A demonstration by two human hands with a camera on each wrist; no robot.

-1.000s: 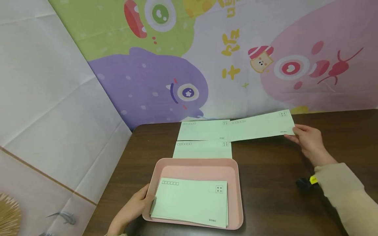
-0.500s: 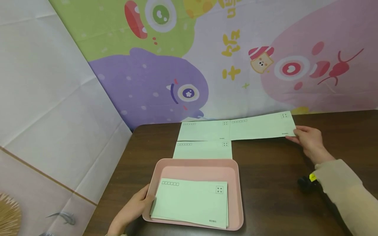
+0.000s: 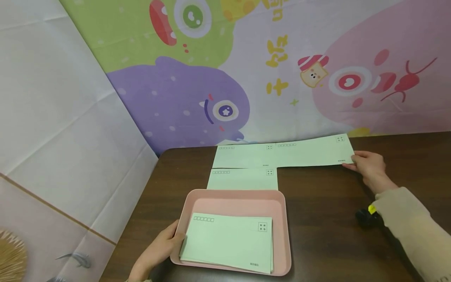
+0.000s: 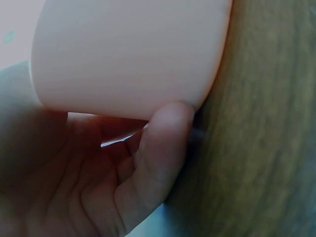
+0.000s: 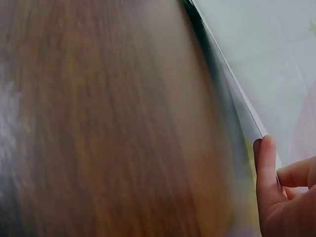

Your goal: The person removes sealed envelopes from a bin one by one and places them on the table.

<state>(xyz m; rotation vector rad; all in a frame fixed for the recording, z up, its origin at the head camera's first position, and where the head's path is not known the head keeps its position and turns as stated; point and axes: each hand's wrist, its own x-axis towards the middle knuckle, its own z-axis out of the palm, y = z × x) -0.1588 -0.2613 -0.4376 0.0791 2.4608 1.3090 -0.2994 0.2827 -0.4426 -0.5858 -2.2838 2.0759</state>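
My left hand (image 3: 158,248) grips the left side of a pink tray (image 3: 234,194). In the left wrist view its thumb and fingers lie around the tray wall (image 4: 128,59). A stack of pale green envelopes (image 3: 227,243) lies inside the tray. At the back of the table my right hand (image 3: 370,168) pinches the right end of another envelope (image 3: 313,150), which is raised off the tabletop in the right wrist view. The envelope's left end meets a flat envelope (image 3: 243,156) beside it. A further envelope (image 3: 241,179) lies below that one, its lower part hidden by the tray.
The brown wooden table (image 3: 317,223) ends at a cartoon-printed cloth (image 3: 282,117) along the back. A pale cloth (image 3: 70,117) hangs at the left. Near the right sleeve (image 3: 405,223) is a small black object (image 3: 364,218) with a yellow tag.
The envelope in my right hand has shifted slightly right and its right end has sunk a little. Its left end no longer overlaps the neighbouring envelope's marks. My left hand stays put.
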